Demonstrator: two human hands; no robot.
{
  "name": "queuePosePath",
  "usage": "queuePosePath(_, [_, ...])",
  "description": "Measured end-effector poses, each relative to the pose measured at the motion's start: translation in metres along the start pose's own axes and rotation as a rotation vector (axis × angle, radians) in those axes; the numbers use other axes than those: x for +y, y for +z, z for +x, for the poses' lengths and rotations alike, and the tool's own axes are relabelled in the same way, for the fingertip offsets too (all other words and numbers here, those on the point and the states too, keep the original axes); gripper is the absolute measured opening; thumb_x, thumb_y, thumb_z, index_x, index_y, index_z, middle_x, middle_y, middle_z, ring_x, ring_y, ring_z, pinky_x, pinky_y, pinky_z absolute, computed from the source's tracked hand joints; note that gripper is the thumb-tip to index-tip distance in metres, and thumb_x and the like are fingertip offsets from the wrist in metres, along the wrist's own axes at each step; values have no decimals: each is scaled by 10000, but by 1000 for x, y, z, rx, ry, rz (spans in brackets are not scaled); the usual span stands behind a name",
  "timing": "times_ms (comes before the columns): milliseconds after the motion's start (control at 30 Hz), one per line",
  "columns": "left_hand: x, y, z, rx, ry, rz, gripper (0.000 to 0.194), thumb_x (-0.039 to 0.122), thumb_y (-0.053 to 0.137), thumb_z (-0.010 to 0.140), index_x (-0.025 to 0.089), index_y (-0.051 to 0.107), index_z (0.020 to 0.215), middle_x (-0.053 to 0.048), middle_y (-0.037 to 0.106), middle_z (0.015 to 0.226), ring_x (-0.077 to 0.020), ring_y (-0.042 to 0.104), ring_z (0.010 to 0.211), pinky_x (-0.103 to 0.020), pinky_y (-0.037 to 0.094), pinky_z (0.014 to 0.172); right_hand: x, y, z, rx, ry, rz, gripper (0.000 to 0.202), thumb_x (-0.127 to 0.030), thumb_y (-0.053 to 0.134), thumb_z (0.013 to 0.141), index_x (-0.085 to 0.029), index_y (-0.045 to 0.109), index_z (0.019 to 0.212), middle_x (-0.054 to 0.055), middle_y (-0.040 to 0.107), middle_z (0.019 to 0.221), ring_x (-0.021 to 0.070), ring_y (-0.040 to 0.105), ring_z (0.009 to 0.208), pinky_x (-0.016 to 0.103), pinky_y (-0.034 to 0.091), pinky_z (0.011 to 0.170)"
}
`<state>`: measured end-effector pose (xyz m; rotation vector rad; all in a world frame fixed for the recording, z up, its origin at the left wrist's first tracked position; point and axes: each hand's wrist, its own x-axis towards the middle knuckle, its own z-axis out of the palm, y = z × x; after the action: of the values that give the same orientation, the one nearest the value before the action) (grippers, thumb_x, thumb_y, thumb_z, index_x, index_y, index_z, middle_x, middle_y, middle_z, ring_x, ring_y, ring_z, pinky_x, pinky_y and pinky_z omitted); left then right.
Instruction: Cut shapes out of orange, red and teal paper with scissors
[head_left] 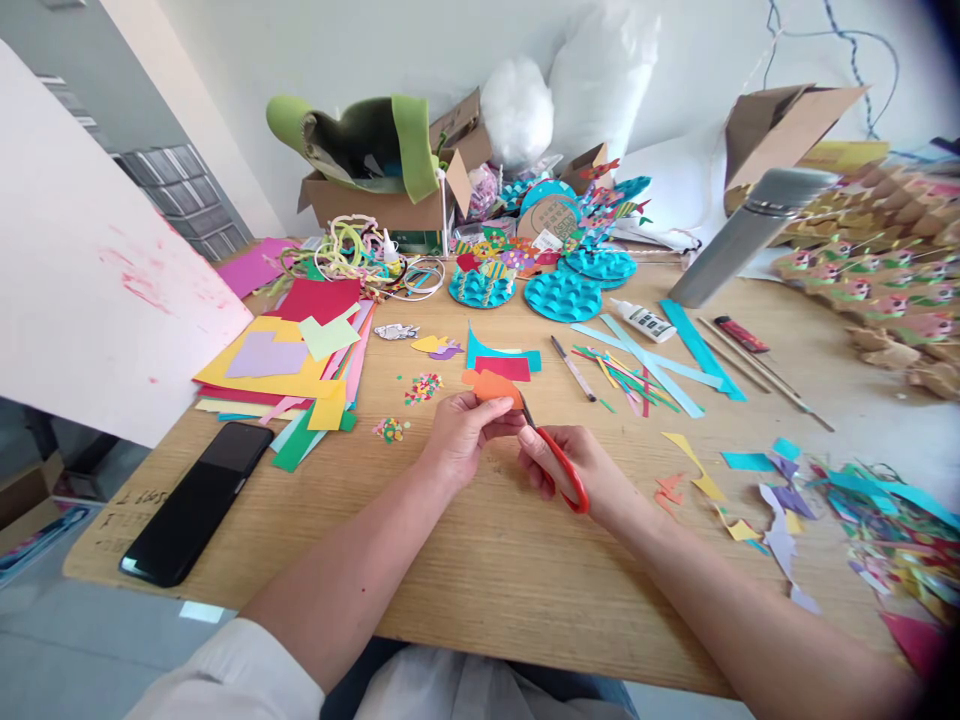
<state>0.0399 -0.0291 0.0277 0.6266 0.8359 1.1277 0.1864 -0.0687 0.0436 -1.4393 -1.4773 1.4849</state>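
Note:
My left hand [459,437] pinches a piece of orange paper [493,388] with a rounded, cut outline. My right hand [564,462] is wrapped round red-handled scissors [571,480], and their blades meet the right edge of the orange paper. Just beyond the hands lie a red paper rectangle [504,369] and a turquoise paper piece [480,347]. Small heaps of coloured paper dots [424,388] sit to the left, near yellow and purple fish-like cut-outs [433,344]. A pen [573,369] rests behind my right hand.
A black phone [196,500] and stacked coloured paper [281,360] occupy the left side. Paper scraps [885,520] spread over the right, with strips [652,365], a glue bottle [643,320] and a leaning grey flask [750,235] behind. Turquoise discs [562,297] and boxes [382,210] line the back.

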Motion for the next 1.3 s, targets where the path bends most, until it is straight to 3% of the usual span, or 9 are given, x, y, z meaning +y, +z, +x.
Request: queuePosePath(1300, [2, 0, -1, -1, -22, -20, 249, 237, 841, 554, 109, 719, 730, -59, 721, 688, -146, 670, 605, -271, 547, 640, 0, -1, 0, -13, 20, -21, 612, -772, 601, 727, -176, 520, 611, -8, 519, 469, 93, 460, 383, 204, 312, 381])
